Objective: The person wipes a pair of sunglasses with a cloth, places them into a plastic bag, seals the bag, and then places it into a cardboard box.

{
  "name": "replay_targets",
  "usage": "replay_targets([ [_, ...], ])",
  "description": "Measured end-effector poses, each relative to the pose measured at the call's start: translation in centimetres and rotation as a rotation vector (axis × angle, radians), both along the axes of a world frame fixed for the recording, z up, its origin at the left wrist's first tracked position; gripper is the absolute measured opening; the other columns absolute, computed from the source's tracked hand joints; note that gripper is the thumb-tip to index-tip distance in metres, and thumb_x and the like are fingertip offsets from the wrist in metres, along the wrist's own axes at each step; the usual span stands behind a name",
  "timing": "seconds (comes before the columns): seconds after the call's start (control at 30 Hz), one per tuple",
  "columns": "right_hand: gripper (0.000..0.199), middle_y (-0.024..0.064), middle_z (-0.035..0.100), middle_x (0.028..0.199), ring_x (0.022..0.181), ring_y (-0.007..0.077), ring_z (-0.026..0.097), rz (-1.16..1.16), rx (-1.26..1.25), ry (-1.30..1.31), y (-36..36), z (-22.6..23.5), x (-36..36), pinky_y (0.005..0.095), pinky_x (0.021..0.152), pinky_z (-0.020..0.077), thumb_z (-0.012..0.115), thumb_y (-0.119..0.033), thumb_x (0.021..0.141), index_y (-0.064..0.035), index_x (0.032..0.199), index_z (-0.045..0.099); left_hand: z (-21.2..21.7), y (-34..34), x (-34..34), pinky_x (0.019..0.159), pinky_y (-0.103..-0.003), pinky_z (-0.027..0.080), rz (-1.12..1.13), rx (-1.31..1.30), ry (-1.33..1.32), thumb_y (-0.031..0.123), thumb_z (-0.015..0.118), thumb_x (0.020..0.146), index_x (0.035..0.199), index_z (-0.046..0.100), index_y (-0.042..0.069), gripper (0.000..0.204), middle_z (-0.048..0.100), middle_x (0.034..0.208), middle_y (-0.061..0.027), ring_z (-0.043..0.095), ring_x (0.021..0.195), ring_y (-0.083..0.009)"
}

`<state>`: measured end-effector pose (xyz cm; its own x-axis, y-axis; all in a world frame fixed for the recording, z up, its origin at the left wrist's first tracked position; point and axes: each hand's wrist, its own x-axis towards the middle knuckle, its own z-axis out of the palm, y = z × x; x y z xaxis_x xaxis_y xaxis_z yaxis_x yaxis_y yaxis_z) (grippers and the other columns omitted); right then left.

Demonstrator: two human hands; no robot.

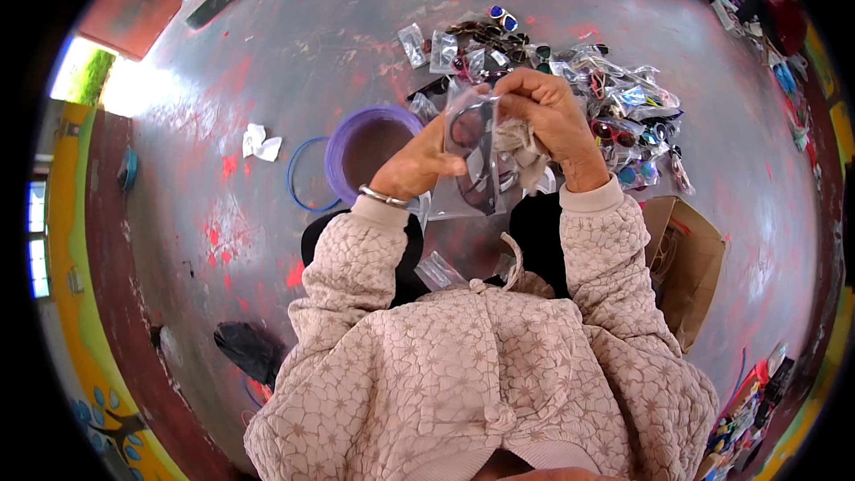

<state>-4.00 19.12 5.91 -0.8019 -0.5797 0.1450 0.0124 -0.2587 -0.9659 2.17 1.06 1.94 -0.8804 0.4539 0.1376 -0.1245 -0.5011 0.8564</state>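
A clear plastic bag with a pair of dark-framed sunglasses in it hangs between my hands, in front of my chest. My left hand grips the bag's left side, thumb across its front. At the top edge of the bag, the fingers of my right hand are pinched together. A crumpled beige cloth is tucked into that same hand, below the fingers. Whether the bag's mouth is open cannot be made out.
Beyond my hands, a pile of bagged sunglasses spreads over the floor. A purple ring-shaped basket and a blue hoop lie left. To the right stands a cardboard box. White paper and a black bag lie farther left.
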Motion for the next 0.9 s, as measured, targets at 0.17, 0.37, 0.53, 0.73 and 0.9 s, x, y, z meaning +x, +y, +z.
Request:
replay_targets([
  [0.17, 0.005, 0.0047, 0.063, 0.07, 0.063, 0.007, 0.055, -0.221, 0.341, 0.172, -0.4, -1.5, -0.3, 0.0211, 0.059, 0.0445, 0.061, -0.002, 0.078, 0.0027, 0.079, 0.063, 0.3, 0.2, 1.1, 0.081, -0.025, 0.046, 0.071, -0.107, -0.25, 0.0, 0.064, 0.076, 0.134, 0.034, 0.006, 0.065, 0.056, 0.108, -0.0028, 0.055, 0.095, -0.0117],
  [0.37, 0.011, 0.0049, 0.063, 0.068, 0.06, 0.0083, 0.055, -0.419, 0.503, 0.215, 1.6, -2.4, -2.3, 0.0232, 0.056, 0.0436, 0.065, -0.008, 0.073, 0.0013, 0.079, 0.065, 0.6, 0.6, 1.2, 0.082, -0.028, 0.046, 0.07, 0.096, -0.398, 0.002, 0.055, 0.084, 0.135, 0.03, 0.004, 0.057, 0.057, 0.108, -0.0076, 0.057, 0.094, -0.0147],
  [0.53, 0.009, 0.0073, 0.064, 0.075, 0.067, 0.0093, 0.058, -0.77, 0.614, 0.256, 2.8, 0.0, -2.1, 0.0236, 0.061, 0.0462, 0.062, -0.007, 0.075, 0.0011, 0.077, 0.063, -0.5, 1.4, 0.1, 0.068, -0.028, 0.052, 0.042, -0.247, -0.372, 0.002, 0.047, 0.085, 0.136, 0.027, 0.004, 0.055, 0.056, 0.107, -0.0099, 0.059, 0.082, -0.0163],
  [0.73, 0.013, 0.0123, 0.059, 0.059, 0.058, 0.03, 0.061, -0.624, 0.878, 1.109, -1.3, -3.1, -0.6, 0.0418, 0.049, 0.0451, 0.053, -0.014, 0.07, -0.0069, 0.076, 0.062, -1.6, 1.3, 1.9, 0.066, -0.022, 0.042, 0.044, -0.736, -0.136, -0.001, 0.051, 0.081, 0.117, 0.048, -0.001, 0.037, 0.056, 0.094, -0.0027, 0.053, 0.071, -0.0103],
  [0.9, 0.03, 0.014, 0.064, 0.084, 0.076, 0.0307, 0.063, -0.68, 0.901, 0.69, 5.4, -1.7, -3.3, 0.0399, 0.06, 0.049, 0.055, -0.012, 0.07, -0.0089, 0.099, 0.063, -1.4, -0.2, 2.6, 0.081, -0.042, 0.05, -0.048, 0.124, -0.292, 0.003, 0.054, 0.082, 0.139, 0.016, 0.007, 0.069, 0.049, 0.116, -0.0277, 0.057, 0.099, -0.0319],
])
